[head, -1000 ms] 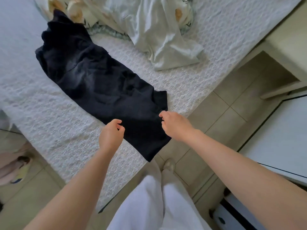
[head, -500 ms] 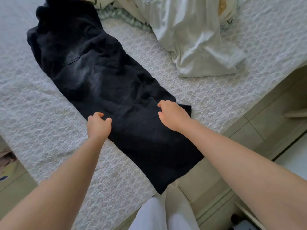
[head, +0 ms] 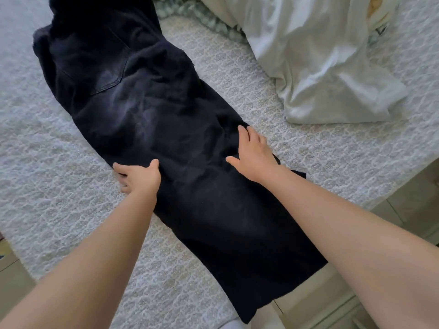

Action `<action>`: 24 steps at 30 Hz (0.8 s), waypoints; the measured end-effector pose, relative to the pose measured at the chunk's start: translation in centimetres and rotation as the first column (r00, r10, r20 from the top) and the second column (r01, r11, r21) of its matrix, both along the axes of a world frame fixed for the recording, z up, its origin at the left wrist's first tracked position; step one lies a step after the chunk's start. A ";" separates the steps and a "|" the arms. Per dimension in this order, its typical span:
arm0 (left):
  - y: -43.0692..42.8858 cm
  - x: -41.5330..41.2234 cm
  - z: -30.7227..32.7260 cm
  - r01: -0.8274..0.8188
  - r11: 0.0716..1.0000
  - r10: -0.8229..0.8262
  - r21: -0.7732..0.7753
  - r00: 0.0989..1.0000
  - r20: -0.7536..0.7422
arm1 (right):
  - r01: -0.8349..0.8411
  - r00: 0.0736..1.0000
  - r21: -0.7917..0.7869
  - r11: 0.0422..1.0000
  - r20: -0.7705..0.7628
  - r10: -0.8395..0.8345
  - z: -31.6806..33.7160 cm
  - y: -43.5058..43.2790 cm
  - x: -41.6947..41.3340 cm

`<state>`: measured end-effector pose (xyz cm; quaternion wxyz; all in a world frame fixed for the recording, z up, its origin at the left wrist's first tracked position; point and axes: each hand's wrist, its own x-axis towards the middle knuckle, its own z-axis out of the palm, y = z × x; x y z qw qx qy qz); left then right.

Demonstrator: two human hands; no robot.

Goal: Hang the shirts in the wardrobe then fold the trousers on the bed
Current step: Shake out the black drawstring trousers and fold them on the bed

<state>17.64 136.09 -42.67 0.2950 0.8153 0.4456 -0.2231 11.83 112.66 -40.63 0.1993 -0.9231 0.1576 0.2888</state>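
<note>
1. A bed (head: 261,91) with a white textured bedspread fills the view. A crumpled pale satin cloth (head: 320,74) lies at its far right.
2. The left grip (head: 139,178) pinches the left edge of the black denim trousers (head: 147,110), thumb on top. The right grip (head: 254,155) lies spread flat on them.
3. The trousers lie diagonally across the bed, with both grips at mid-leg and the hems overhanging the near edge.

The trousers (head: 147,129) lie on the bed (head: 47,186), overhanging its near edge, a sheet (head: 320,67) to their right.
</note>
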 end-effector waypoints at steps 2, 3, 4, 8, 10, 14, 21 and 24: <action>-0.4 0.0 0.1 -0.030 0.999 0.032 -0.036 0.997 0.071 | 0.035 0.998 0.010 0.999 0.048 -0.036 0.0 0.3 0.4; -0.6 -0.1 0.3 -0.040 0.997 0.048 -0.073 0.992 0.116 | 0.067 0.995 0.040 0.997 0.069 -0.070 0.2 0.5 0.6; -0.8 -0.1 0.5 -0.051 0.991 0.069 -0.121 0.985 0.156 | 0.123 0.989 0.096 0.988 0.064 -0.130 0.5 0.6 0.9; -2.7 -0.1 2.0 -0.114 0.939 0.186 -0.325 0.962 0.200 | 0.404 0.915 0.312 0.860 -0.147 -0.377 1.0 0.8 1.6; -3.8 -0.1 2.8 -0.148 0.889 0.240 -0.434 0.956 0.166 | 0.401 0.916 0.378 0.835 -0.195 -0.352 1.0 0.8 1.3; -5.6 -0.5 4.6 -0.026 0.871 0.147 -0.491 0.967 0.209 | 0.323 0.943 0.436 0.840 -0.074 -0.324 2.8 1.3 0.0; -8.1 -2.7 11.3 0.196 0.878 0.001 -0.436 0.911 0.412 | 0.265 0.929 0.481 0.836 0.107 -0.356 8.0 0.2 -3.5; -9.1 -4.4 14.4 0.281 0.870 -0.064 -0.405 0.878 0.474 | 0.259 0.916 0.490 0.832 0.149 -0.373 10.9 -0.7 -5.5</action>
